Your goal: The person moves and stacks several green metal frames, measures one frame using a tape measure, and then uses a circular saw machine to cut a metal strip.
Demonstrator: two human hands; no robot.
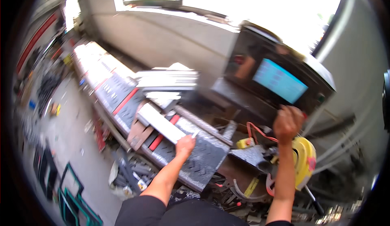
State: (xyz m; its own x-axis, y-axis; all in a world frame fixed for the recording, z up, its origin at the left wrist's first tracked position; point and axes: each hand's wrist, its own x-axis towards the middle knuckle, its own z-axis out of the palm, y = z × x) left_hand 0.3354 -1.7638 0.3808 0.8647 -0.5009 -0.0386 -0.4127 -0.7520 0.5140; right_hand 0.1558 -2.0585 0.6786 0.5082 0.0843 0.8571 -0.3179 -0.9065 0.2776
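My left hand [185, 145] is closed round the near end of a long, pale metal profile [160, 122]. The bar lies slantwise over a flat, grey, speckled work table [205, 155], its far end beside a brown metal block [141, 133]. My right hand [288, 123] is raised, with curled fingers, at the lower edge of a dark control box [243, 73]. A lit blue screen [280, 80] is just above that hand. Blur and the hand itself hide whatever its fingers touch.
More pale profiles [168, 79] are stacked behind the table. A yellow round guard [305, 161] of a cutting machine stands near my right forearm. A bag of offcuts [130, 171] sits at the table's near left side. Green-edged frames [72, 181] lie on the floor at left.
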